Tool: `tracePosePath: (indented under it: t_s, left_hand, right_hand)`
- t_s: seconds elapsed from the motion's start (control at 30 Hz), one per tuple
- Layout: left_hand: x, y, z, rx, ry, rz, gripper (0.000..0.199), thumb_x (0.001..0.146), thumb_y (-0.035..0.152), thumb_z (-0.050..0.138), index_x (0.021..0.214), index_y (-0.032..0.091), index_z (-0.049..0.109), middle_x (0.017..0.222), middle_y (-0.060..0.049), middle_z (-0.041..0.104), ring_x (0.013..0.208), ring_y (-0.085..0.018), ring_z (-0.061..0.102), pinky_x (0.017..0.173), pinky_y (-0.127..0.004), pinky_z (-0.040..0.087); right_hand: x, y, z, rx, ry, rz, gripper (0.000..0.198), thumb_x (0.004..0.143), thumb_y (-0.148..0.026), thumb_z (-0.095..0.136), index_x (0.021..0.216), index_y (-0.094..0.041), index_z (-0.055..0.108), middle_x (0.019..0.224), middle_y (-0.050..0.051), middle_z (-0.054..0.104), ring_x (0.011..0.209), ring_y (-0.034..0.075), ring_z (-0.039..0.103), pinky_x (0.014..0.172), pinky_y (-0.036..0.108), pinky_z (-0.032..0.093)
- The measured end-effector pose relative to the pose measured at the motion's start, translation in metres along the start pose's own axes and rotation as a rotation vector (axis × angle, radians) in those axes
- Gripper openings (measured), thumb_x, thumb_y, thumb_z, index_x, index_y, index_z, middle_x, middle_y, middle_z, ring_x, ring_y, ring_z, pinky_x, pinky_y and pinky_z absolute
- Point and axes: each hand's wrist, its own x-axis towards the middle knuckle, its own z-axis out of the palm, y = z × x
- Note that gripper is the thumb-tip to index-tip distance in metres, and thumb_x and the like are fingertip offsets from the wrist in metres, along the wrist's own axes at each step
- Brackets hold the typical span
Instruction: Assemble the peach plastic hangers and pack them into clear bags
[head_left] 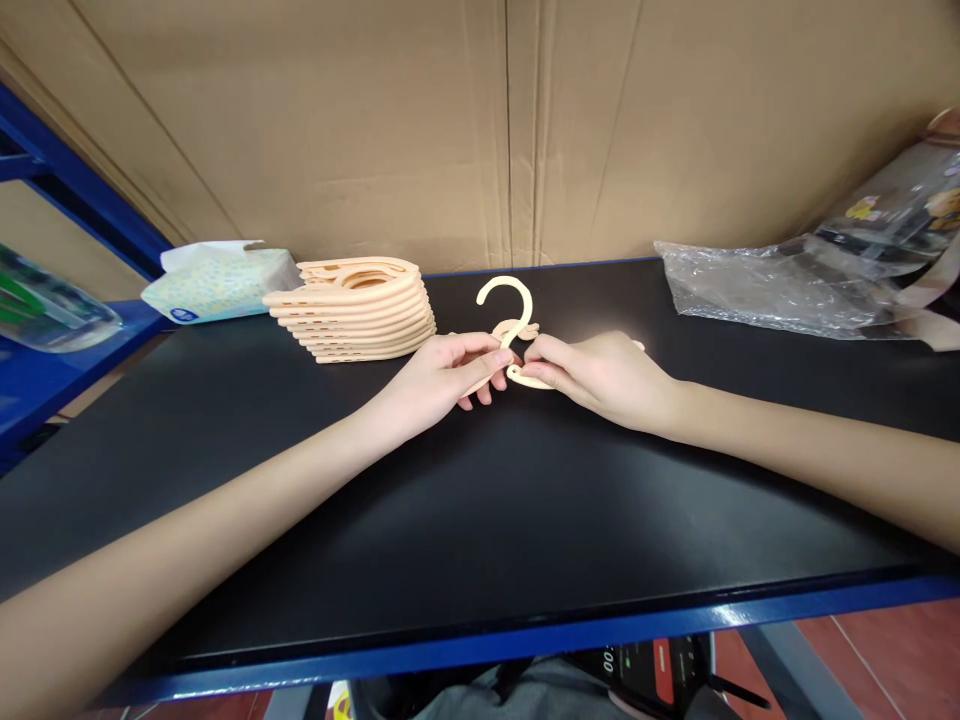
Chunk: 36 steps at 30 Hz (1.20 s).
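Note:
A cream plastic clothes hanger (520, 297) is held between both hands over the black tabletop, its hook pointing up. My left hand (457, 372) pinches it just below the hook, thumb on the near side. With thumb and fingers closed, my right hand (600, 372) grips the arm on the right side. Much of the hanger's body is covered by my fingers. Behind it, another pale curved plastic piece (531, 331) lies on the table, partly hidden. To the left of my left hand stands a stack of peach-coloured hangers (360, 312).
A tissue pack (225, 282) sits at the back left, beside the hanger stack. Clear plastic bags (780, 285) lie at the back right. Cardboard (337, 120) walls off the rear. The black table (480, 530) has a blue front edge. A phone (649, 670) shows below it.

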Motion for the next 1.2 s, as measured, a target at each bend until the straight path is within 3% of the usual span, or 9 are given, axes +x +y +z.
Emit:
tracePosePath:
  t_s: [0.1,0.23,0.43,0.77,0.97,1.2]
  left_hand:
    - [-0.001,0.001,-0.001,0.005,0.015,-0.014,0.024,0.086,0.039,0.057,0.089,0.017,0.068,0.085,-0.002,0.066,0.069,-0.010,0.059,0.054,-0.017,0.044]
    - [-0.002,0.002,-0.002,-0.009,0.007,-0.040,0.028,0.085,0.041,0.059,0.095,0.018,0.070,0.095,-0.004,0.070,0.071,-0.013,0.063,0.055,-0.019,0.047]
    - [-0.001,-0.001,-0.005,0.001,-0.041,-0.043,0.029,0.085,0.044,0.059,0.096,0.021,0.073,0.094,-0.003,0.071,0.067,-0.012,0.064,0.059,-0.022,0.049]
    - [0.000,-0.004,-0.007,-0.032,-0.054,-0.043,0.027,0.084,0.041,0.063,0.100,0.022,0.073,0.091,-0.003,0.071,0.065,-0.011,0.064,0.056,-0.020,0.048]
    - [0.000,-0.002,-0.007,0.005,-0.053,-0.060,0.029,0.088,0.044,0.058,0.097,0.022,0.074,0.075,-0.002,0.069,0.063,-0.012,0.063,0.059,-0.021,0.050]
    - [0.001,-0.005,-0.012,-0.010,-0.131,-0.054,0.030,0.086,0.046,0.059,0.096,0.020,0.073,0.086,-0.003,0.068,0.075,-0.013,0.064,0.058,-0.019,0.046]
  right_hand:
    - [0.001,0.001,0.000,0.020,-0.017,-0.017,0.054,0.097,-0.054,0.026,0.075,-0.018,0.059,0.055,-0.001,0.055,0.044,0.011,0.044,0.047,0.026,0.019]
    - [0.000,0.004,0.000,0.022,0.028,-0.014,0.060,0.094,-0.060,0.027,0.068,-0.018,0.060,0.056,0.000,0.057,0.047,0.011,0.047,0.048,0.027,0.019]
    - [0.000,0.004,0.001,-0.011,0.019,-0.024,0.060,0.092,-0.062,0.029,0.069,-0.018,0.063,0.061,0.001,0.062,0.053,0.013,0.053,0.049,0.027,0.019]
    - [0.003,-0.001,0.002,-0.112,0.047,0.060,0.054,0.092,-0.059,0.037,0.066,-0.017,0.060,0.052,0.001,0.056,0.044,0.011,0.045,0.047,0.026,0.013]
    - [0.002,-0.002,0.001,-0.136,0.039,0.033,0.049,0.093,-0.054,0.040,0.071,-0.016,0.061,0.060,0.003,0.062,0.048,0.013,0.049,0.047,0.027,0.013]
    - [0.003,0.000,0.004,-0.159,0.081,-0.036,0.044,0.093,-0.049,0.042,0.081,-0.013,0.063,0.070,0.005,0.066,0.059,0.015,0.057,0.051,0.026,0.024]
